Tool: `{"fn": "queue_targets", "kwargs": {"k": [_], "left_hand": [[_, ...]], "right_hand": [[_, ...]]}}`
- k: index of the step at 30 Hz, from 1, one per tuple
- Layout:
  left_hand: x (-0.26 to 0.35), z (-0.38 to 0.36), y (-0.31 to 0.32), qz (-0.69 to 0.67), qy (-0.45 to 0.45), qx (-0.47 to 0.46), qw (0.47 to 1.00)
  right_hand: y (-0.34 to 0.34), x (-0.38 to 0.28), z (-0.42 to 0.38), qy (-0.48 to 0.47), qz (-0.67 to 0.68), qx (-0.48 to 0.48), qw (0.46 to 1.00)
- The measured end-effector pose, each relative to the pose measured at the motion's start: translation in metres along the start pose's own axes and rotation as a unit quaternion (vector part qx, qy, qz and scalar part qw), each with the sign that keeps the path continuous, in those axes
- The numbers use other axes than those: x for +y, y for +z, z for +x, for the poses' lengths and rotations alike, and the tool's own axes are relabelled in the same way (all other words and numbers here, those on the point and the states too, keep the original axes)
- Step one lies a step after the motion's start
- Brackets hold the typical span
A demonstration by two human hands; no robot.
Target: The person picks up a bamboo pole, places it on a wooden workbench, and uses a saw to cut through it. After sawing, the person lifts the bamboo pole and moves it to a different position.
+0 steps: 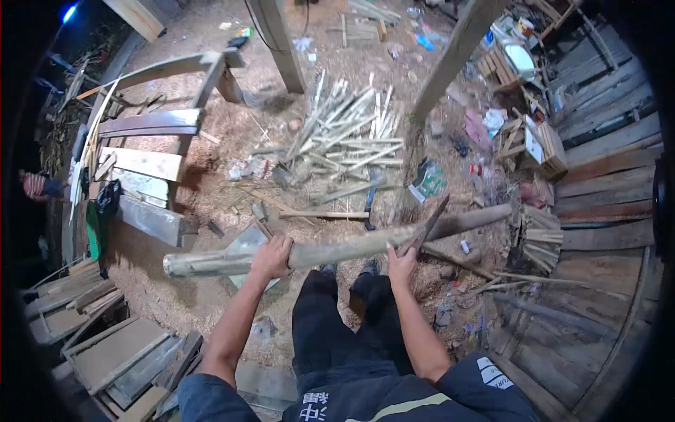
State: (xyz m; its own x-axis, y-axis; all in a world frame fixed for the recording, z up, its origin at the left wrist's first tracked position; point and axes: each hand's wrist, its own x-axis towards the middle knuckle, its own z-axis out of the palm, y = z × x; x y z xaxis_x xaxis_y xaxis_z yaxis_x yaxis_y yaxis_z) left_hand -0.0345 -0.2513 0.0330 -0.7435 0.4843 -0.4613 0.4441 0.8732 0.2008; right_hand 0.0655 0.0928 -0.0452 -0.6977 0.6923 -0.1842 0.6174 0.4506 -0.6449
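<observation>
A long, slightly curved pole of pale wood (330, 251) lies crosswise in front of my legs, its cut end at the left. My left hand (272, 257) is wrapped over the pole left of the middle. My right hand (402, 264) is closed on the handle end of a machete-like blade (427, 226), which points up and to the right across the pole. The fingers of my right hand are close against the pole's near side.
Split sticks (344, 133) lie heaped on the chip-strewn ground ahead. Two upright posts (278, 49) stand beyond. A wooden bench frame (151, 123) is at the left, stacked boards (119, 352) at the lower left, and a plank wall (605, 183) at the right.
</observation>
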Motion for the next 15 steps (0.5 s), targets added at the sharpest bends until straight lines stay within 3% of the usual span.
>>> {"fn": "queue_targets", "kwargs": {"k": [5, 6, 9, 13, 15], "left_hand": [[0.016, -0.11, -0.026, -0.007, 0.0, 0.117, 0.993], [0.022, -0.128, -0.035, -0.012, -0.005, 0.113, 0.994], [0.025, -0.166, -0.062, -0.022, -0.046, 0.1, 0.994], [0.014, -0.2, -0.076, -0.053, -0.078, 0.124, 0.988], [0.001, -0.212, -0.081, -0.066, -0.087, 0.138, 0.984]], "right_hand": [[-0.062, -0.047, -0.039, -0.007, -0.011, -0.022, 1.0], [-0.067, -0.049, -0.048, -0.008, -0.016, -0.028, 0.999], [-0.064, -0.06, -0.066, -0.134, -0.033, 0.011, 0.99], [-0.087, -0.127, -0.093, -0.123, -0.045, -0.061, 0.989], [-0.085, -0.143, -0.1, -0.182, -0.033, -0.071, 0.98]]}}
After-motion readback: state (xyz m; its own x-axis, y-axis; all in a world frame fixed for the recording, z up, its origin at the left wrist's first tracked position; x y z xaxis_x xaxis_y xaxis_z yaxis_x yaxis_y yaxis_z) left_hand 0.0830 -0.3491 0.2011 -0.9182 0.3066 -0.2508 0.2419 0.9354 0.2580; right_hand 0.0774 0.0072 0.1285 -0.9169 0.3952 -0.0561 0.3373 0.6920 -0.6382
